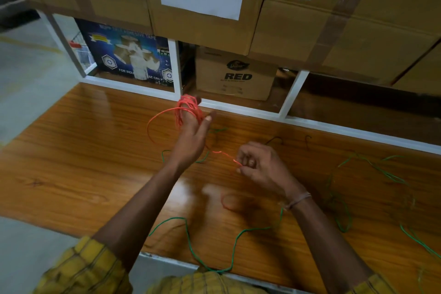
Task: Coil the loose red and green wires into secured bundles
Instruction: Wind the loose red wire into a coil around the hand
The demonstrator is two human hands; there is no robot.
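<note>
A red wire coil is wound around the raised fingers of my left hand, with one wide loop sagging to the left. From the coil a red strand runs to my right hand, which pinches it between thumb and fingers. A short red loop lies on the wooden table below my right wrist. Loose green wire snakes over the table's near edge, and more green wire lies tangled at the right.
Cardboard boxes are stacked on a white shelf frame at the back of the table. A blue tape box and a box marked RED sit under them. Two small dark hooks lie near the shelf.
</note>
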